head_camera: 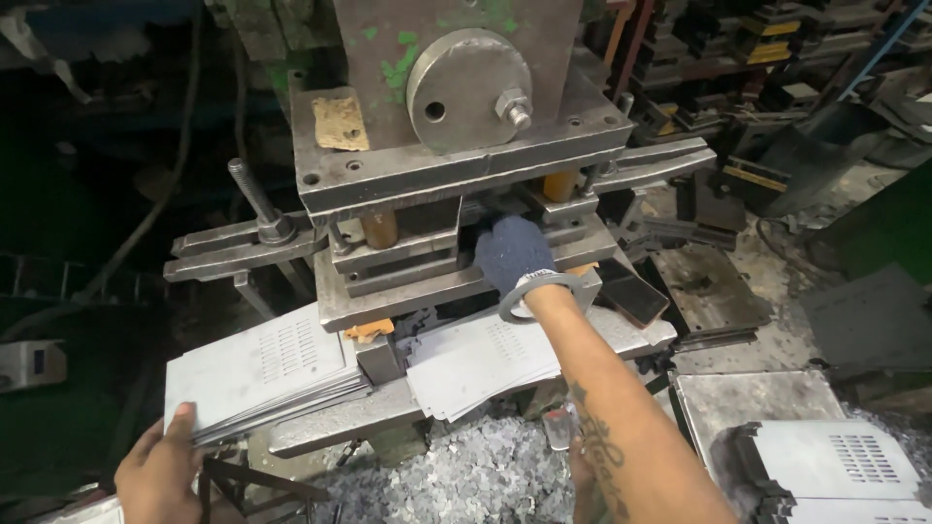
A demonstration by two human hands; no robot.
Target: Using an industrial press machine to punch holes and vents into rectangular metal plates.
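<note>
My right hand (513,254), in a dark blue glove with a metal bangle at the wrist, reaches into the gap of a heavy steel punch press (456,155), between the upper and lower die blocks. Its fingers are hidden inside, so I cannot see what they touch. My bare left hand (160,471) rests at the near left corner of a stack of thin grey perforated metal sheets (262,369) on the press bed, fingers against the stack's edge. Another fan of punched sheets (481,359) lies under my right forearm.
Metal punch scrap (456,480) piles below the bed. A further stack of slotted sheets (835,466) sits at the lower right. Clamp bars and a bolt (257,209) stick out left of the die. Cluttered shelves of steel parts (777,49) stand at the back right.
</note>
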